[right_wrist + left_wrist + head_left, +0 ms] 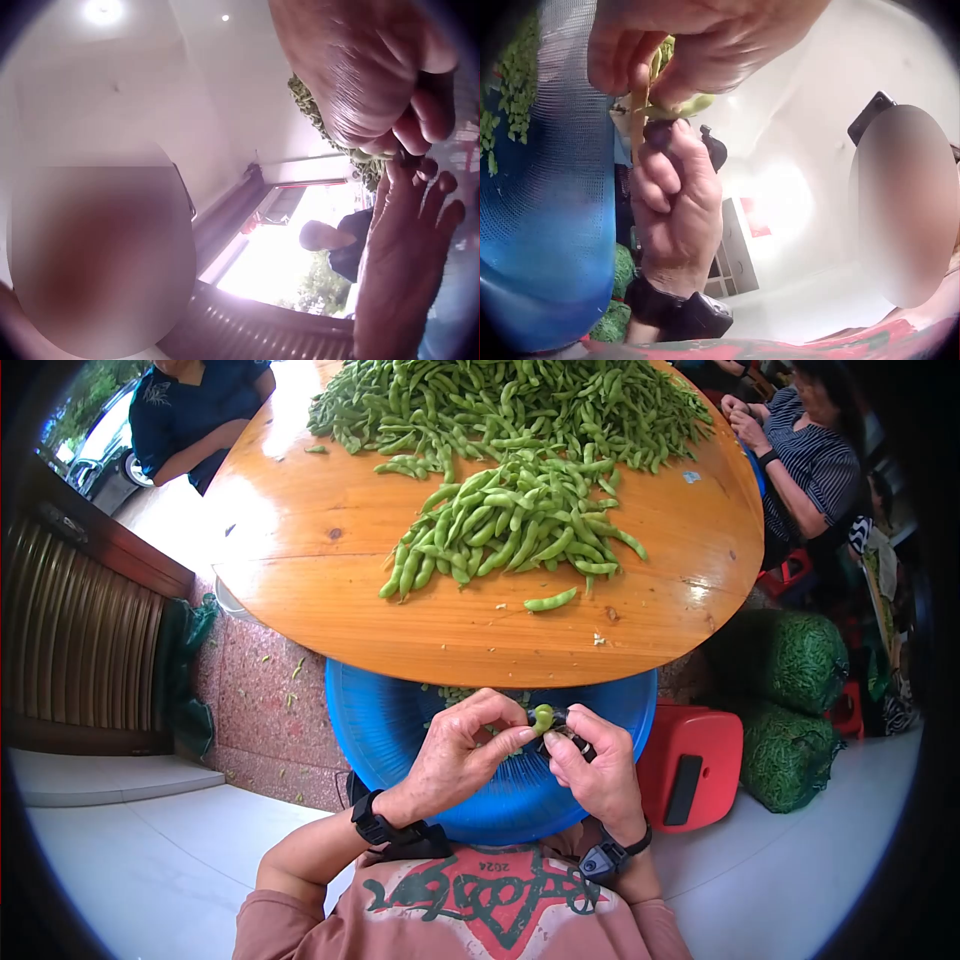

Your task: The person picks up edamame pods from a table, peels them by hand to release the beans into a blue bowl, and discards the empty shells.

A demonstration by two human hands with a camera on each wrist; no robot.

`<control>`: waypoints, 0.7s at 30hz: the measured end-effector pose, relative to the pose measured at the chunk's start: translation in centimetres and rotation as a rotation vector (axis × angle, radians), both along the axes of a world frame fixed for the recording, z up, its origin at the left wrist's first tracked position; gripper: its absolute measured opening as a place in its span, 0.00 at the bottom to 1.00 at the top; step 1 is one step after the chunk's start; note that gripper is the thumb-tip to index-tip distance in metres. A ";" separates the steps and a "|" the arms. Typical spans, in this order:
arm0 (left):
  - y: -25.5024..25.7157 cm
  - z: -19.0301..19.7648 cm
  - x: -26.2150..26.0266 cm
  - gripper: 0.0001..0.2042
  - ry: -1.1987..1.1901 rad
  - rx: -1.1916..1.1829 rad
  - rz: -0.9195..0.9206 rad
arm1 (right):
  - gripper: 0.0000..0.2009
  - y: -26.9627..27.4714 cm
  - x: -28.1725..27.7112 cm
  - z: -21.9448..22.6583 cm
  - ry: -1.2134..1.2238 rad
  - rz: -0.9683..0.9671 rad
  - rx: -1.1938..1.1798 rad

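My left hand [465, 750] pinches a green soybean pod [542, 720] between thumb and fingertips. From the other side, my right hand [608, 772] grips the same pod with thumb and curled fingers. Something small and dark [572, 742] sits at the right fingers; I cannot tell what it is. Both hands are over a blue mesh basin [362, 730], below the table's near edge. Shelled green beans [517, 94] lie in the basin in the left wrist view. In the right wrist view, the pod is mostly hidden between the hands.
A wooden table [300, 580] bears a heap of soybean pods [520, 525] and one loose pod [550, 600] near its front. A red stool [690, 770] and full green net sacks [790, 750] stand at the right. Other people sit at the table's far sides.
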State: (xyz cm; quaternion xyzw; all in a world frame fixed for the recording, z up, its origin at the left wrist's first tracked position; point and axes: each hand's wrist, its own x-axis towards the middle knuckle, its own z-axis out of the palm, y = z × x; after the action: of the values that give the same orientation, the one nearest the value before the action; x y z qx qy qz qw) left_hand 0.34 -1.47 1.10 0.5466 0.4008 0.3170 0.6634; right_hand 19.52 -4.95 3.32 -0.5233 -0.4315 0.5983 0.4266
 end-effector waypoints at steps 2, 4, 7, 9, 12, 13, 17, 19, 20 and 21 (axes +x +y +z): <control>0.2 0.5 -0.1 0.10 0.162 0.063 -0.051 | 0.05 0.3 0.0 -0.3 -0.550 0.033 0.616; -0.1 0.9 0.2 0.10 -0.028 -0.143 -0.055 | 0.06 0.0 -0.3 -1.0 -0.682 0.004 0.695; -0.1 1.3 0.3 0.10 -0.253 -0.328 -0.063 | 0.09 -0.6 0.0 -0.8 -0.881 0.023 0.741; 0.6 0.6 -0.6 0.11 -0.224 -0.390 -0.249 | 0.09 -0.9 0.4 -1.1 -0.891 0.108 0.780; 0.5 0.4 -0.5 0.12 -0.277 -0.397 -0.195 | 0.07 -0.8 0.1 -1.8 -0.757 -0.052 0.816; 0.4 0.5 -0.4 0.12 -0.283 -0.398 -0.154 | 0.07 -1.0 0.2 -1.5 -0.757 -0.053 0.816; 0.1 0.6 0.0 0.12 -0.267 -0.354 -0.076 | 0.04 -1.3 0.7 0.2 -0.077 -0.195 -0.017; 0.0 0.3 0.2 0.11 -0.229 -0.325 -0.067 | 0.03 -1.4 1.0 0.1 0.305 -0.076 -0.141; -0.2 0.2 0.3 0.10 -0.191 -0.295 -0.056 | 0.04 -1.4 1.0 -0.1 0.306 -0.053 -0.108; -0.3 0.3 0.4 0.10 -0.192 -0.295 -0.056 | 0.04 -1.4 0.9 -0.1 0.305 -0.052 -0.109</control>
State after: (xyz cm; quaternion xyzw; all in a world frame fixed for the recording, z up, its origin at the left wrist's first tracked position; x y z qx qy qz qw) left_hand 0.73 -1.77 1.40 0.4213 0.3627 0.2868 0.7802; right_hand 20.41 -6.31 3.19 -0.4597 -0.3148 0.6821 0.4736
